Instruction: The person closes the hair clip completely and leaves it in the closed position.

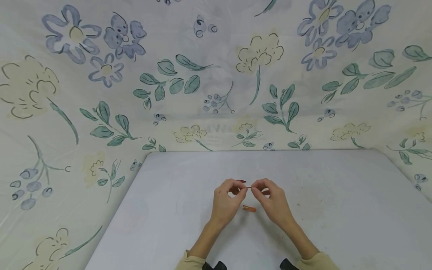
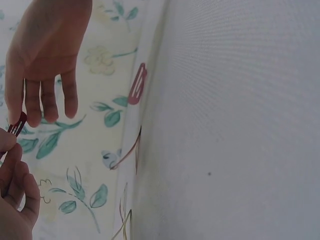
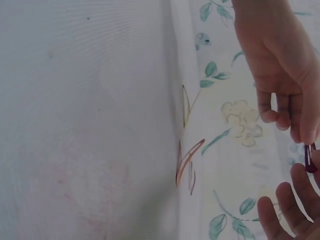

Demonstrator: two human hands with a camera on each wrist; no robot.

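Observation:
A dark red snap hair clip (image 1: 249, 187) spans the gap between my fingertips above the table. My left hand (image 1: 227, 198) pinches one end. At the opposite end, the right hand (image 1: 274, 201) pinches it between thumb and index finger. Both wrist views show this clip (image 2: 17, 125) partly covered by fingertips. An orange hair clip (image 1: 249, 208) lies on the table below the hands, its arms sprung apart. Behind the left fingers, another red hair clip (image 1: 241, 181) is partly hidden. A yellowish clip (image 3: 187, 107) appears in the wrist views; I cannot pick it out from the head.
The white table (image 1: 162, 210) extends to both sides of the hands. Beyond its far edge hangs a flowered cloth (image 1: 222, 75), also along the left side. Small dark specks (image 1: 298, 204) dot the surface at right.

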